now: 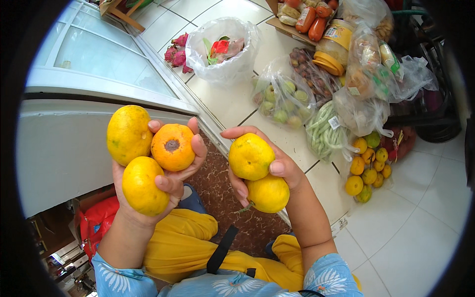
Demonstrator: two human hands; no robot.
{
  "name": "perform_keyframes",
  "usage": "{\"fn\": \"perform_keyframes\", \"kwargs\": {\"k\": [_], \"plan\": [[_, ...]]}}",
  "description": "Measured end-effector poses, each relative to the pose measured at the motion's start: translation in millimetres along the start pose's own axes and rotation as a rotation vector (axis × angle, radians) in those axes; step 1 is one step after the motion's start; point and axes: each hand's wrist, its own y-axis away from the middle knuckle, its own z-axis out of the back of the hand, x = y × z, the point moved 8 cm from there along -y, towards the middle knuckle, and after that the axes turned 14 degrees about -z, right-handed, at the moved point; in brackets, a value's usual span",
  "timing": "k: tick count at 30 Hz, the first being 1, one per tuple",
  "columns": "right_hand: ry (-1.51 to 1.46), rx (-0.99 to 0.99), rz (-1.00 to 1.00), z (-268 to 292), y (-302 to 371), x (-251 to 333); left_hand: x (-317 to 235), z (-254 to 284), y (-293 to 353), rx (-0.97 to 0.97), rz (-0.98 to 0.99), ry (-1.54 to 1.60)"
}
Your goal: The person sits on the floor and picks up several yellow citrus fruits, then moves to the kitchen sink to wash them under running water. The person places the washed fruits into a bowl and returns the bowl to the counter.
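My left hand (184, 175) is curled around three yellow-orange tangerines. One tangerine (128, 133) rests at the upper left of the hand, another (145, 185) lies low against the thumb. The third, a deeper orange tangerine (178, 156), has a dark brown, sunken-looking patch and sits between the fingers. In my right hand (291, 172) are two more, a tangerine (250, 154) with a small dimple above a second tangerine (267, 195) with a bit of green stem. Both hands are held up in front of me, apart from each other.
A white plastic bag (222, 59) stands open on the tiled floor beside pink dragon fruit (179, 52). Bagged green fruit (282, 101), green beans (324, 129) and loose tangerines (368, 173) lie to the right. A white glass-fronted cabinet (114, 62) is at the left.
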Motion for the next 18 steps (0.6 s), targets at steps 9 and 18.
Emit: {"fn": "perform_keyframes", "kwargs": {"k": [9,18], "plan": [[-0.107,0.077,-0.004,-12.5,2.4,-3.3,2.2,0.3,5.3,0.01,0.02,0.003],[-0.076,-0.198,0.15,10.0,6.3,9.4,8.3,15.9,1.7,-0.018,0.063,-0.041]]}}
